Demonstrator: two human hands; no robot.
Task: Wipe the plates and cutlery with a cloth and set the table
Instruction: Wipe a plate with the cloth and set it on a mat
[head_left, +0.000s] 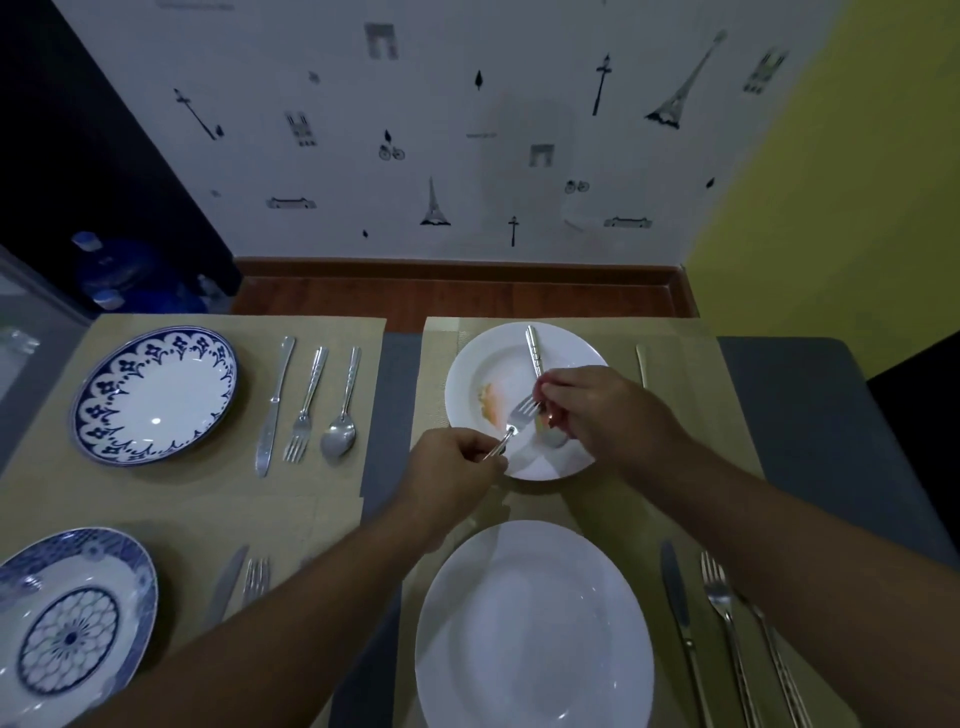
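White plate (483, 364) sits right under both hands, and it's the only dish with anything on it: an orange food smear (491, 402) just left of the fork tines. The left hand (447, 467) is curled round the handle of the fork (522, 413). The right hand (597, 410) pinches the spoon (533, 353) partway along, with the handle poking out beyond the knuckles and the bowl tucked under the palm. Fork and spoon cross over the plate, so my worry is one knocking the other loose and clattering onto the china, or the smear getting dragged off the rim onto the placemat (685, 395). I can't spot a cloth anywhere, so bare fingers could also pick up the mess and put it back on the handles. Between the forearms there's a bigger white plate (530, 623) and I see nothing on it. Same for the two blue-patterned plates (156, 395) (72, 618) well off to the left of the left hand on the bench (779, 415).
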